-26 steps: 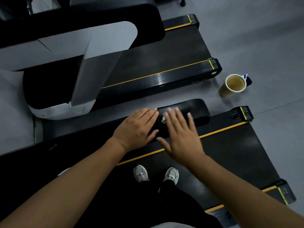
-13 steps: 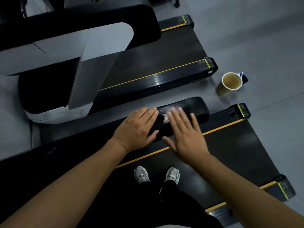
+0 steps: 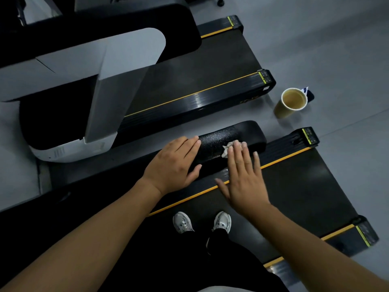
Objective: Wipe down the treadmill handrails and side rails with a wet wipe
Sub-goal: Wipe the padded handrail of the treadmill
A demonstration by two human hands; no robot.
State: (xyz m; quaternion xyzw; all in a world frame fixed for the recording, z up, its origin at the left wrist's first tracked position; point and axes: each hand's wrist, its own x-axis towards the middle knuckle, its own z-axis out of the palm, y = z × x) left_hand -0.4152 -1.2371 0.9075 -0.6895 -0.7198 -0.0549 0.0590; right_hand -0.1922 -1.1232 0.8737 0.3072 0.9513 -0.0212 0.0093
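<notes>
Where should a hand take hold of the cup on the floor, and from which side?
Probably around the side wall of the cup, below the rim, coming level from its near side. It stands upright, open and nearly full, so a grasp from above could spill it.

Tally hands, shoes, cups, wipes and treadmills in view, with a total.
Hands: 2, left hand, right hand
Pale grey sneakers: 2
Tan paper cup with white rim: 1
Crumpled white wet wipe: 1
Black treadmills with yellow-striped side rails: 2
Total: 8
</notes>
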